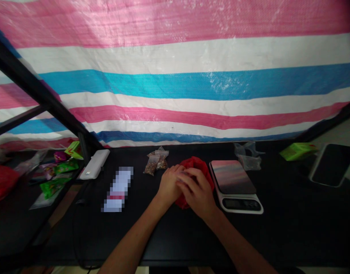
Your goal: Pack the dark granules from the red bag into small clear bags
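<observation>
A crumpled red plastic bag (pixel 195 162) lies on the black table, partly hidden beneath my two hands. My left hand (pixel 170 183) rests against the bag's left side with its fingers drawn together and curled. Their tips are covered, so whatever they may hold is hidden. Over those fingers reaches my right hand (pixel 198 192), its bent fingers apart and touching the left hand. Just right of the bag stands a white kitchen scale (pixel 234 182) with a bare metal plate. Several small zip bags of brownish bits (pixel 156 163) lie behind my left hand.
Clear plastic bags (pixel 249 161) lie behind the scale. A green box (pixel 297 151) and a phone (pixel 333 164) stand at right. At left are a white power bank (pixel 95 164), a blurred-out rectangle (pixel 119 190), a black metal frame (pixel 60 114) and several green snack packets (pixel 53 186).
</observation>
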Tool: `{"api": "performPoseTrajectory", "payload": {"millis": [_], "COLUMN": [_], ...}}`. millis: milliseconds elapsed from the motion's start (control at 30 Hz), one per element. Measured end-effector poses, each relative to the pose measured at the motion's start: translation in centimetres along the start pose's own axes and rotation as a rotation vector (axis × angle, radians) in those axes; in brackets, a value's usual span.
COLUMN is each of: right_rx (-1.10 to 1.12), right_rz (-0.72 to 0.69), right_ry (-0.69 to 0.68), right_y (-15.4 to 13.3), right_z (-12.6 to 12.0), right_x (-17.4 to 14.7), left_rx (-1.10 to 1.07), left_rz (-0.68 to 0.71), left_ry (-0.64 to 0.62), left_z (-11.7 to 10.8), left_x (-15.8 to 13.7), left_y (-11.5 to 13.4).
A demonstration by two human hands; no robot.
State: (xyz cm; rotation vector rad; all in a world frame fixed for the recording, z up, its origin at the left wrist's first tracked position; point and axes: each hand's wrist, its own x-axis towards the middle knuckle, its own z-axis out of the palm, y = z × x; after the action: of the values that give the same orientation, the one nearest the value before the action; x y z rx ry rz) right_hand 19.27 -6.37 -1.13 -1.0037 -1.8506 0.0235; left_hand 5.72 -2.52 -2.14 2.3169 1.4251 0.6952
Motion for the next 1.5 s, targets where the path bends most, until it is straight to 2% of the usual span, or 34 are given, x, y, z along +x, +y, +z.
{"api": "performPoseTrajectory", "payload": {"millis": [100,167,333,467,567,667,767,900,1067,1200,1267,1400,1500], "right_rx": [-0.033,-0.070,-0.226,-0.300,-0.375,-0.442,-0.450,-0.374,-0.335,-0.269,-0.206,-0.124,-0.079], "right_rz": [0.219,0.276,0.264,0.275,0.298,0.299,0.312,0.346,0.346,0.404,0.459,0.551,0.555], "right_ry": [0.057,0.007,-0.195,-0.297,-0.293,-0.325,-0.366,-0.388,-0.393,-0.386,-0.366,-0.272,-0.174], "right_y": [2.1,3.2,4.1,4.1,4.5,4.9,5.0,4.4,3.4,3.2,3.3,3.8,3.9], "right_z": [-1.5,-2.3,-2.8,-2.7,-2.7,-2.4,-2.1,-1.5,-1.3,-1.3,-1.2,-1.1,-1.3], "right_x": [0.6,0.9,1.0,0.8,0.4,0.0,-0.4,-0.6,-0.4,-0.2,-0.1,0.1,0.3], "left_rx": [0.009,-0.021,-0.073,-0.222,-0.428,-0.639,-0.792,-0.886,-0.939,-0.943,-0.886,-0.587,-0.421], "left_rz": [-0.087,-0.145,-0.243,-0.237,-0.163,-0.094,-0.100,-0.177,-0.258,-0.256,-0.205,-0.100,-0.053], "left_ry": [0.023,0.063,0.205,0.270,0.230,0.087,-0.013,-0.039,0.001,0.030,0.102,0.342,0.369], "left_z": [-1.4,-2.1,-3.4,-3.2,-1.9,-0.5,0.1,-0.3,-0.7,-0.7,-0.7,-1.0,-1.4], "left_x": [0.2,0.4,1.0,1.3,1.3,1.3,1.3,1.7,2.0,2.0,2.0,1.7,1.4], "left_y": [-0.4,-0.9,-2.3,-2.7,-2.5,-2.2,-2.2,-2.5,-2.6,-2.5,-2.6,-2.8,-2.7]}}
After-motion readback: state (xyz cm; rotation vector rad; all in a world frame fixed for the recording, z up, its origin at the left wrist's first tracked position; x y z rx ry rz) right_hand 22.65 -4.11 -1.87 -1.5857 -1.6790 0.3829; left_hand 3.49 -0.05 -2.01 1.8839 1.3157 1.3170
